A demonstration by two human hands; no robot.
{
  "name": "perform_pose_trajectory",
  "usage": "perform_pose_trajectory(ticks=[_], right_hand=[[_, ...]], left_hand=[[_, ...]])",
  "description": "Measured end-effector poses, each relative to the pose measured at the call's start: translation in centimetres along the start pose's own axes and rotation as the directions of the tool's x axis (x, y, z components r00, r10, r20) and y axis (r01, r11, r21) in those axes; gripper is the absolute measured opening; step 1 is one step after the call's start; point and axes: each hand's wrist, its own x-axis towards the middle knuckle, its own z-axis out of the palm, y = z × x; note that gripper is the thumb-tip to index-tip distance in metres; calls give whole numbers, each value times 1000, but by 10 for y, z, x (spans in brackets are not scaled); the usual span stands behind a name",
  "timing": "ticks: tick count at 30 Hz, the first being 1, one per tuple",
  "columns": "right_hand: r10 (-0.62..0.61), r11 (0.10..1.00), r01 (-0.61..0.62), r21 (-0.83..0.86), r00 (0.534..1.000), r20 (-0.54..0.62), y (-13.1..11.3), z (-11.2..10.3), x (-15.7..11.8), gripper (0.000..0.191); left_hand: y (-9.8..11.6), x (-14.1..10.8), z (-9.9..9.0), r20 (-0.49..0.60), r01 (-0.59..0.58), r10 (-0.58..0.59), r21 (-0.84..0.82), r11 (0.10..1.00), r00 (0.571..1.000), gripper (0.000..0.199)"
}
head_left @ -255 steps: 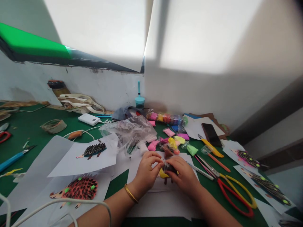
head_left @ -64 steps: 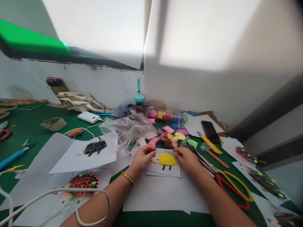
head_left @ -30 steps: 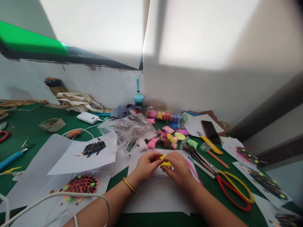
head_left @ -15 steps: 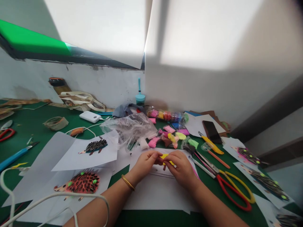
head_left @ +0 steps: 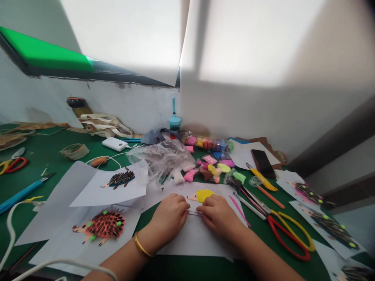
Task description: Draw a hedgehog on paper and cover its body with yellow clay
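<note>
A yellow clay hedgehog with a pale pointed face lies on a white paper sheet in front of me. My left hand rests low over the sheet, left of and just below the hedgehog, fingers curled together. A tiny dark bit shows at its fingertips, too small to name. Beside the hedgehog's lower right side is my right hand, its fingers bent and pressed together, partly covering the yellow body. What either hand pinches is hidden. Between the fingertips, a thin grey line runs across the paper.
Finished hedgehog pictures lie left; more lie right. Behind the hands are colored clay packets and a crumpled plastic bag. Right of them lie scissors, a yellow cutter and a phone. A white cable crosses front left.
Both hands have come down and toward me from above the hedgehog, moving slightly apart. More of the yellow body and face now shows. The view has shifted slightly.
</note>
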Motion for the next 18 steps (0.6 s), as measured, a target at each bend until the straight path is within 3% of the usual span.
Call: perform_pose_trajectory(ticks=[9,18], right_hand=[[22,995,-18,-99,999,35,-9,14,9,54],[34,995,-30,-93,999,40,-5,12,11,37]], left_hand=[[-16,-3,23,-66,-64,76,163,985,995,15],[-20,-6,25,-64,-57,66,125,990,996,15]])
